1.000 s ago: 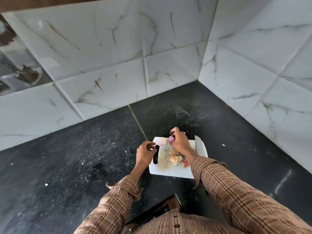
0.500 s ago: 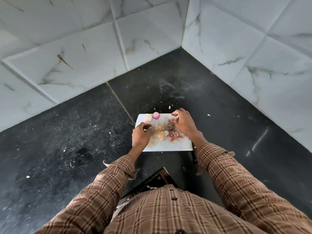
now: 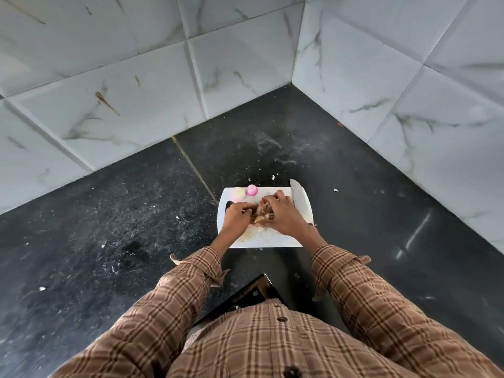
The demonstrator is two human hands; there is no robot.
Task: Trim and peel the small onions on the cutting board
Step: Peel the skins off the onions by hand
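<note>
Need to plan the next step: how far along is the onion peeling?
Done: two peeled small onions, a pale one and a pink one, sit at the white cutting board's far edge. In hand: left hand and right hand gather brownish peel scraps. Unpeeled onions: none visible; hands hide the middle.

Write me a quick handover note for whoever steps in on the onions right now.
Left hand and right hand: both curled into the pile of skins and scraps mid-board; what each grips is hidden.
Cutting board: two peeled onions, pale one and pink one, at its far left edge.
Knife: lying along the board's right side, nobody holding it.
Done: those two peeled.
Left: check the pile for unpeeled onions.
</note>
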